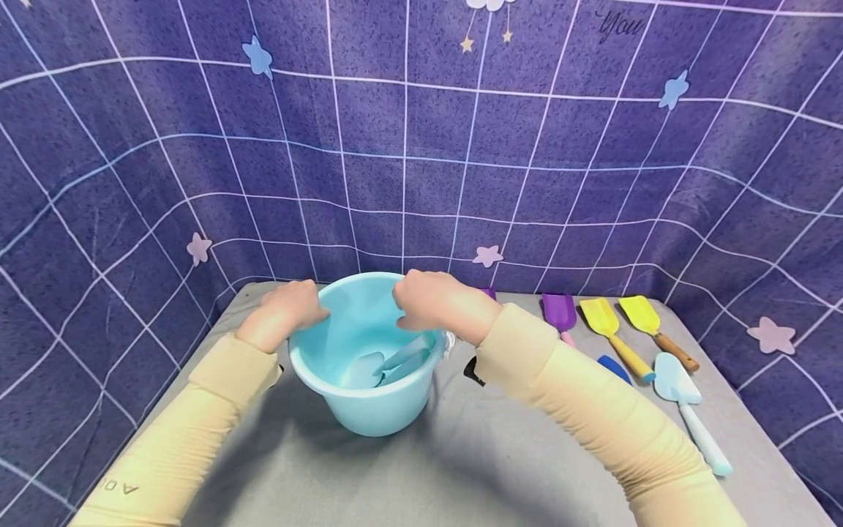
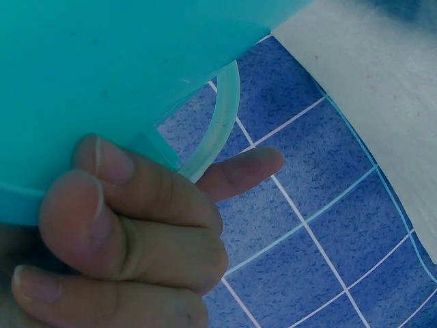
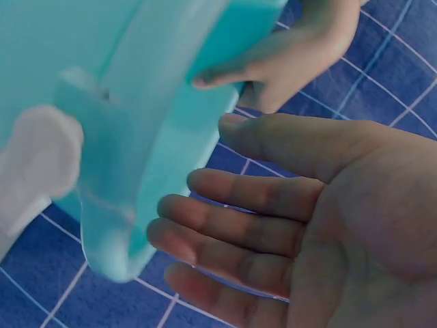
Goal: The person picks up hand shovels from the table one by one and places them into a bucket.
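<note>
A light-blue plastic bucket (image 1: 378,413) stands in front of me, its opening turned partly toward me. Light-blue toy shovels (image 1: 364,370) lie inside it. My left hand (image 1: 286,311) grips the left rim, thumb over the inside and fingers curled on the outside. A curved pale handle (image 2: 227,109) shows close to those fingers in the left wrist view. Over the right rim is my right hand (image 1: 437,300); in the right wrist view its fingers (image 3: 232,219) are loosely extended beside the rim, with nothing held. A white rounded part (image 3: 44,154) shows on the bucket's outer side there.
To the right on the grey table (image 1: 527,468) lie a purple shovel (image 1: 560,312), two yellow shovels (image 1: 600,316), a light-blue shovel (image 1: 675,380) and a blue piece (image 1: 615,369) partly behind my right sleeve. Dark blue checked cloth (image 1: 435,183) surrounds the table's back and sides.
</note>
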`<state>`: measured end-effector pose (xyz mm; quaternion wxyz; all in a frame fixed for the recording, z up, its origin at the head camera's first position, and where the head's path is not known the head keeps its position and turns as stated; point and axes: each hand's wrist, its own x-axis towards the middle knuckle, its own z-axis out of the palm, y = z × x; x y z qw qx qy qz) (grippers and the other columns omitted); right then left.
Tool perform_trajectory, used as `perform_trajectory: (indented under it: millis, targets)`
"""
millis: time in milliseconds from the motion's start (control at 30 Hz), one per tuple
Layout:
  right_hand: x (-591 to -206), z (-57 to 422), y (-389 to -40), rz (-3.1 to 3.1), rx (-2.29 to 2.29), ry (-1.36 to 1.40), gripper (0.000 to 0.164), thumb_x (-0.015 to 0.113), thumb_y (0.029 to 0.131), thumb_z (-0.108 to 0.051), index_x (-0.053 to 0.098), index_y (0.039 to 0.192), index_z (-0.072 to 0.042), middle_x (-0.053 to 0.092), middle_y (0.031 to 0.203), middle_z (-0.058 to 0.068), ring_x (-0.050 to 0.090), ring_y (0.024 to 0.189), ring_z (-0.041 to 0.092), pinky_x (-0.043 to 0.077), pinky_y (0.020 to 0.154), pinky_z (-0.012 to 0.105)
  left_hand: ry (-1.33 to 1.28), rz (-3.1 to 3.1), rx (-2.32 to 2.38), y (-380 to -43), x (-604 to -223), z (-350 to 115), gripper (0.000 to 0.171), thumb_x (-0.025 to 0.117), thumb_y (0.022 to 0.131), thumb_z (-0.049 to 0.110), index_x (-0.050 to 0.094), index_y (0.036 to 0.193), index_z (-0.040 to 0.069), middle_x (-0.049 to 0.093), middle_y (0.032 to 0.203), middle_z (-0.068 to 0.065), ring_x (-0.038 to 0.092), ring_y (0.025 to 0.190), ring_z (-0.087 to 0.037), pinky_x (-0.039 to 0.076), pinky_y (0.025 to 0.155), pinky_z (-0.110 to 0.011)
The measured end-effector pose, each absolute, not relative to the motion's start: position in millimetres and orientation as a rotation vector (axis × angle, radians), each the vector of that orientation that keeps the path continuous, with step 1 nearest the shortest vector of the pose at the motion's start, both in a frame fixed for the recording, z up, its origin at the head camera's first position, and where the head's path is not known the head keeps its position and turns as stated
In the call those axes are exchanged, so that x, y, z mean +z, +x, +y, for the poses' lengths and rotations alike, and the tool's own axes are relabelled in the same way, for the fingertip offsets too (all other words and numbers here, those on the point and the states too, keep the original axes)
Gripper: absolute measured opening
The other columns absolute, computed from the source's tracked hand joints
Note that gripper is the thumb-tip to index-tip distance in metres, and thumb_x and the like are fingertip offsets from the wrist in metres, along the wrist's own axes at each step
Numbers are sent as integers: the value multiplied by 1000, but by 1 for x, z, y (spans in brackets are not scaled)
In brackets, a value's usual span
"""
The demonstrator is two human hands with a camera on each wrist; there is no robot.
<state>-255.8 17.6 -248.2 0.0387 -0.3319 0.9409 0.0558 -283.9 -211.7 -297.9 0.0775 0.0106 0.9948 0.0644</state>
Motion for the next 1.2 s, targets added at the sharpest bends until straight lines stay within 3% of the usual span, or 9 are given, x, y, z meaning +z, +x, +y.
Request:
perform_trajectory:
  millis: [233, 467, 767, 1200]
  targets:
    - [-239, 39, -257, 2973, 4, -1004, 31, 62, 89, -32, 67, 110, -10, 68, 105, 4, 66, 91, 22, 52, 79, 42, 34, 2974, 197, -284, -299, -212, 19, 54, 82, 25, 54, 76, 6, 54, 79, -12, 55, 75, -29, 45, 60, -44]
    - [-243, 65, -266, 3104, -131, -983, 20, 61, 88, -27, 70, 92, -10, 67, 82, 3, 61, 70, 19, 51, 64, 38, 27, 2969, 194, -285, -299, -212, 21, 54, 84, 26, 56, 82, 4, 55, 81, -13, 55, 77, -30, 46, 62, -46]
    - [-261, 96, -276, 3306, -271, -799, 26, 61, 87, -25, 69, 101, -5, 71, 97, 9, 66, 92, 31, 52, 76, 46, 22, 2971, 204, -284, -298, -213, 23, 54, 83, 26, 57, 84, 3, 56, 82, -14, 56, 76, -30, 46, 62, -45]
    - [-311, 133, -293, 3357, -455, -532, 27, 63, 85, -24, 68, 99, -2, 69, 95, 14, 66, 86, 35, 51, 75, 49, 4, 2968, 206, -285, -299, -212, 24, 54, 84, 26, 57, 86, 2, 56, 83, -14, 56, 77, -31, 45, 63, -47]
